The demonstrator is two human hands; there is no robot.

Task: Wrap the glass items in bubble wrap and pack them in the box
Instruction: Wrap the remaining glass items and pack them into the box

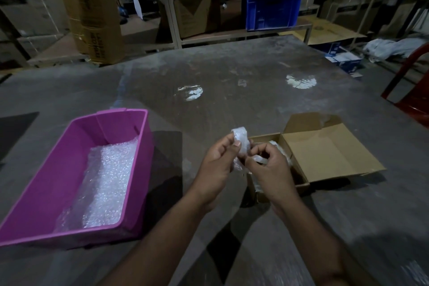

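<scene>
Both my hands hold a small item wrapped in bubble wrap [241, 140] above the near left corner of the open cardboard box [325, 153]. My left hand [218, 160] grips the bundle's left side with thumb and fingers. My right hand [270, 165] pinches a loose end of the wrap. The glass inside the wrap is hidden. Another bubble-wrapped piece [278, 146] lies inside the box behind my right hand. The box's lid lies flat to the right.
A pink plastic bin [46, 193] with sheets of bubble wrap [106, 183] in it stands on the grey table [232, 81] at the left. A red chair [413, 90] is at the right edge. Shelves, cartons and a blue crate [274, 10] lie beyond the table.
</scene>
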